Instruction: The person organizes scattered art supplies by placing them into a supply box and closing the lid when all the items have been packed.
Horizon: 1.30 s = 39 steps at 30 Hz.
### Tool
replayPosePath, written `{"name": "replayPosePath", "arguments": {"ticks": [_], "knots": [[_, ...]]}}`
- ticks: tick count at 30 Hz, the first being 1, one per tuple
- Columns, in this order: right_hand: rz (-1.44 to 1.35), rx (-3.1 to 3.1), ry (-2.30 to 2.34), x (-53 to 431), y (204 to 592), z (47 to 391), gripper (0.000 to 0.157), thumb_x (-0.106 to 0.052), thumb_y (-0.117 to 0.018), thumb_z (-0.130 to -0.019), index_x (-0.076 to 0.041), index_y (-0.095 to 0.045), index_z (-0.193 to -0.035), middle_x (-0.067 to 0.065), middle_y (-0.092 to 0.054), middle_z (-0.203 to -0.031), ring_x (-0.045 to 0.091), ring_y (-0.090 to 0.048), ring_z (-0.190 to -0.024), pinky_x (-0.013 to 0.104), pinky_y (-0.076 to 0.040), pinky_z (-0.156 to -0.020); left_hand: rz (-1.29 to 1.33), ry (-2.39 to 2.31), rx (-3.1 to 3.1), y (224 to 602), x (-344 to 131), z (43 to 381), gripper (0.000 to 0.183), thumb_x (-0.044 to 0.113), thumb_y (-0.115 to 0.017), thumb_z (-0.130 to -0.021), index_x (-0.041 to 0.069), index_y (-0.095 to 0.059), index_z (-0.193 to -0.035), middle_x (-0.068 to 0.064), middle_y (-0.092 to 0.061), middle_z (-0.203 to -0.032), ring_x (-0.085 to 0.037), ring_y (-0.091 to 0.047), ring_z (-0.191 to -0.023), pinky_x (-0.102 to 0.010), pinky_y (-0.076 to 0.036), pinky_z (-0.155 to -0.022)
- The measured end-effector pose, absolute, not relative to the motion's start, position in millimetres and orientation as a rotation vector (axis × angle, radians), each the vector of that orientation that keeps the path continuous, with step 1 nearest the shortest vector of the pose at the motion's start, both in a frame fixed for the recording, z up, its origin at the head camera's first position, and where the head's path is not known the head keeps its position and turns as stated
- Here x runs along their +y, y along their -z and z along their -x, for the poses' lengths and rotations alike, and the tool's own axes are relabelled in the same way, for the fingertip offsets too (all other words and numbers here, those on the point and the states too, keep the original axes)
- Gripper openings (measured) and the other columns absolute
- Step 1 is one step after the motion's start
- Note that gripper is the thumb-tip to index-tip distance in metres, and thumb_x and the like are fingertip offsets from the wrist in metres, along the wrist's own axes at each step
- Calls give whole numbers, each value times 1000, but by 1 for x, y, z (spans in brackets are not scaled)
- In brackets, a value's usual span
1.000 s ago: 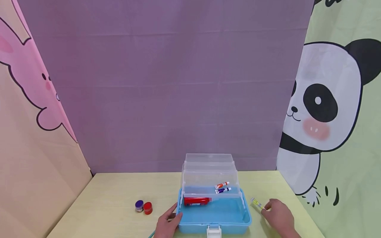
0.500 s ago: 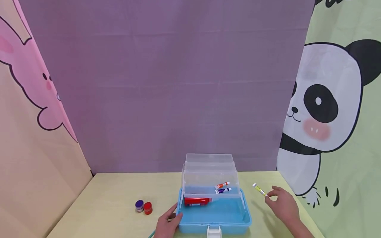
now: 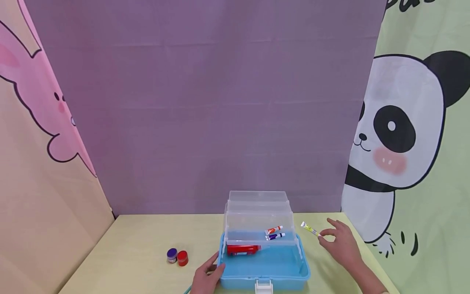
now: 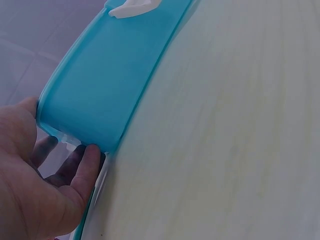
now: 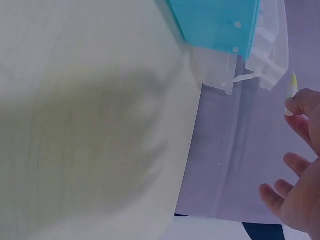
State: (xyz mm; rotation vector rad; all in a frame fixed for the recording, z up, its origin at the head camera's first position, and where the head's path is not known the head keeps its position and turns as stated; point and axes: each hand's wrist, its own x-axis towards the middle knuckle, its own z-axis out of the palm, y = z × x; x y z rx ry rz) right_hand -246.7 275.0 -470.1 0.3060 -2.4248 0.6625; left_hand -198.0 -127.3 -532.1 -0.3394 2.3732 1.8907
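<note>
My right hand point(image 3: 339, 244) pinches a slim yellow tube point(image 3: 309, 229) in a fingertip grip; my left hand point(image 3: 206, 277) clasps the smooth blue plastic box point(image 3: 264, 269).

The pale yellow worktop point(image 3: 139, 253) carries a blue box point(image 3: 264, 265) — and, left of it, a purple-lidded jar point(image 3: 171, 255) touching a red-lidded jar point(image 3: 182, 258).

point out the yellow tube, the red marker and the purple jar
yellow tube point(image 3: 309, 229), head view, middle of its body, pinched by the right hand
red marker point(image 3: 242, 249), head view, middle of its barrel
purple jar point(image 3: 171, 253), head view, its lid
</note>
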Motion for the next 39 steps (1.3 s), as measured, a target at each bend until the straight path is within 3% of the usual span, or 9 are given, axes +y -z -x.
{"name": "replayPosePath", "arguments": {"ticks": [21,39], "knots": [[-435,-2503,-639,238,450,272,5,-13,-80,-76,-15,-76,-77,24,-59,-125,49,-44,-122,65,-41,-93,353,-1914,2349,535,-127,197,65,34,-67,-92,2,-44,-144,-15,-62,-103,-25,-61,-85,-41,-57,-77],[-579,-2482,-580,187,443,286,7,-19,-83,-74,-20,-76,-76,16,-59,-129,43,-45,-124,58,-51,-84,326,-1931,2343,534,-128,197,65,35,-67,-92,4,-45,-144,-11,-63,-101,-23,-60,-84,-39,-57,-76]]}}
